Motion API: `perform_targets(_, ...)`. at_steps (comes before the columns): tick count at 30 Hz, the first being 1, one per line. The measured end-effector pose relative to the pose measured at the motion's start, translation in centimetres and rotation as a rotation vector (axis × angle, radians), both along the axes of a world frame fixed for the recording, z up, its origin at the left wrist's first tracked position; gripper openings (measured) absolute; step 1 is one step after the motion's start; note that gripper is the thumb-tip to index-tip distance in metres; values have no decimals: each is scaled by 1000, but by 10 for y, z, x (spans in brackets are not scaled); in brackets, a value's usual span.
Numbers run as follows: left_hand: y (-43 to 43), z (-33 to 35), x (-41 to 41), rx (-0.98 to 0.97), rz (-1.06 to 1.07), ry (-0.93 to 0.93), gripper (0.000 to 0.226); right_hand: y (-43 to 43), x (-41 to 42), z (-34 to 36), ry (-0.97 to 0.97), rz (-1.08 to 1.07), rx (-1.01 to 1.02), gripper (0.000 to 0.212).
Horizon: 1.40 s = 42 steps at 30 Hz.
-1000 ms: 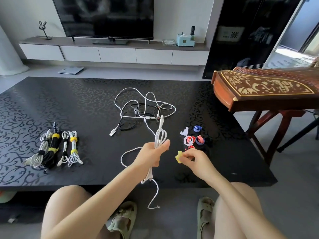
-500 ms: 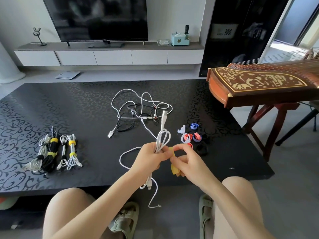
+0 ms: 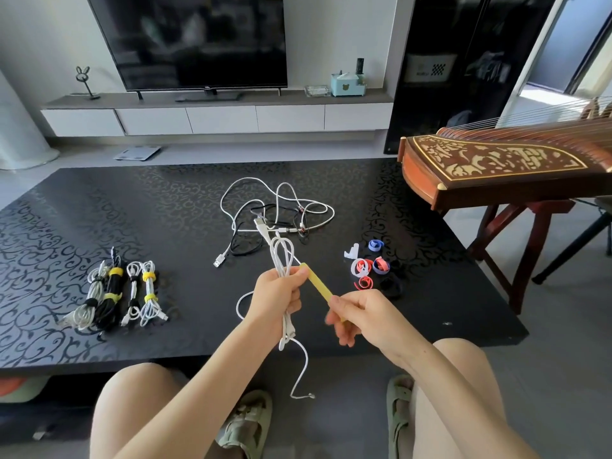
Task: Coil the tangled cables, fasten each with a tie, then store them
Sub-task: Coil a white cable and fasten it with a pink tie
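Note:
My left hand (image 3: 276,301) grips a folded white cable (image 3: 281,256) above the near edge of the black table (image 3: 99,220); loops stick up above the fist and a loose end hangs below it. My right hand (image 3: 361,318) pinches a yellow tie (image 3: 316,283), which stretches straight from the left thumb to the right fingers. A tangle of white and black cables (image 3: 275,213) lies at the table's middle. Several coiled, tied cables (image 3: 116,294) lie side by side at the left.
Rolled ties (image 3: 372,266) in blue, red, white and black sit on the table right of my hands. A wooden zither (image 3: 496,167) on a stand juts over the table's right edge. My knees and sandals are below the table's near edge.
The yellow tie went from a small roll at my right fingertips to a straight strip, as my right hand pulled down and right, away from the left. The left hand kept its grip.

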State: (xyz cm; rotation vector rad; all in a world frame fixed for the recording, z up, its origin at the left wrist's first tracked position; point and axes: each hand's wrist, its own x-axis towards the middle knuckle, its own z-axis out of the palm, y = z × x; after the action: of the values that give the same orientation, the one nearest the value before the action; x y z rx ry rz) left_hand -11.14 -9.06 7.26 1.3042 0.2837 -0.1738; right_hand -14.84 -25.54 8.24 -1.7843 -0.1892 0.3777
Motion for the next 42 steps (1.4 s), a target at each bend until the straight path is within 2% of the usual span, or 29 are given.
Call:
perform_targets(3, 2, 4, -3, 38, -73, 0, 9, 0, 1, 2, -19, -2, -51, 15)
perform_targets(7, 6, 9, -9, 196, -179, -23, 16, -6, 1, 8, -151, -218, -121, 18)
perform_targets(9, 5, 8, -10, 175, -228, -4, 33, -8, 0, 15, -190, -267, 15, 22)
perform_targets(12, 2, 7, -13, 30, -257, 6, 60, 1, -2, 23, -209, -175, 230, 25)
perform_targets(15, -2, 7, -18, 92, -267, -79, 52, 18, -1, 22, -227, -101, 252, 25)
perform_targets(19, 1, 8, -22, 161, -271, -149, 42, 32, 4, 16, -200, -126, 221, 32)
perform_targets(23, 1, 3, -28, 355, -266, -243, 30, 37, 3, 3, -129, -176, 252, 35)
perform_targets(25, 2, 3, -31, 282, -278, -241, 32, 39, 2, -1, -81, -209, 306, 37)
perform_targets(27, 1, 3, -32, 217, -278, -209, 44, 41, 1, -4, -73, -241, 315, 38)
perform_targets(30, -3, -1, -32, 234, -210, -208, 52, 43, -3, -8, -166, -247, 256, 36)
perform_targets(34, -4, -2, -28, 224, -108, -190, 28, 41, -9, -13, -339, -206, 157, 39)
perform_targets(37, -3, 1, -25, 196, -94, -161, 22, 35, -12, -14, -399, -172, 132, 43)
perform_targets(40, 0, 7, -22, 189, -50, -175, 25, 25, -21, -20, -396, -242, 247, 43)
perform_targets(42, 3, 12, -21, 209, -47, -218, 27, 18, -25, -25, -235, -329, 438, 33)
